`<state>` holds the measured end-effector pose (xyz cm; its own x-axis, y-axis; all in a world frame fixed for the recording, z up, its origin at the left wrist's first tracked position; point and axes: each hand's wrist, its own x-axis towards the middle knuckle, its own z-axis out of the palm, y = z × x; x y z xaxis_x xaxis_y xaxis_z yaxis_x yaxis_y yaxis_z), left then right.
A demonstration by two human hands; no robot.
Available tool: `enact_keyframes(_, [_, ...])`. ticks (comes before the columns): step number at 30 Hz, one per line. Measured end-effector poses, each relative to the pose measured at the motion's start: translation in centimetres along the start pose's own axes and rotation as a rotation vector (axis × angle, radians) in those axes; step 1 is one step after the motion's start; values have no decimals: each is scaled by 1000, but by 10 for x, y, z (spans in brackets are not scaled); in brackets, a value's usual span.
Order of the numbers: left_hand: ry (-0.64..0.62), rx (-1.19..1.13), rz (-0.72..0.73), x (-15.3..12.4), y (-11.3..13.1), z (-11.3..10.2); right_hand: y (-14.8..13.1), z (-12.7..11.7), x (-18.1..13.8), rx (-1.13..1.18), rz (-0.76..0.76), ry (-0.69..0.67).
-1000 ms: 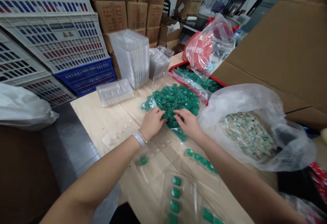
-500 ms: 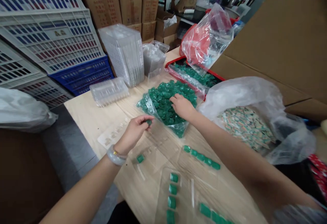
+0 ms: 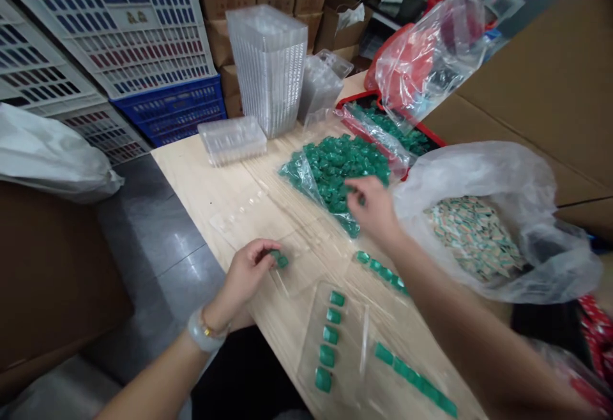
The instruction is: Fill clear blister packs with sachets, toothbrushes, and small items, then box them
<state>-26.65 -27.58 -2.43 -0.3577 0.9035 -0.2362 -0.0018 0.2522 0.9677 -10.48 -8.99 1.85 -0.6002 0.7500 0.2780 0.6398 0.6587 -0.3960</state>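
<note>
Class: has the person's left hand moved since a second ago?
Yes. The left hand, pinching a green piece, has left the pile of green pieces and drawn back toward the near edge of the table.

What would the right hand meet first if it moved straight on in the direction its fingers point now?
The heap of green pieces on its clear bag: the right hand points up and left into it, fingertips apparently at its near edge. Whether they touch is unclear, because of blur.
</note>
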Motion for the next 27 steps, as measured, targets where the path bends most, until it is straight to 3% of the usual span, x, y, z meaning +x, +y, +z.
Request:
enact_keyframes(3, [43,150,136,-7,-6,7,-41,28,-56,334,-10,-186])
enact_keyframes(6, [59,273,240,-10,-6,13,-65,50,-86,339,-13,-232])
enact_keyframes(15, [57,328,303,-10,-10,16,-79,48,-79,-69,-48,-353])
enact_keyframes(18, [47,320,322,-10,-11,14,-79,45,-78,-77,-54,-407])
enact_keyframes(21, [55,294,349,-12,-7,12,-76,37,-82,111,9,-322])
enact_keyframes(24, [63,256,334,-16,0,17,-75,29,-89,486,165,-218])
enact_keyframes(27, [54,299,344,-16,8,26,-74,27,-95,961,402,-307])
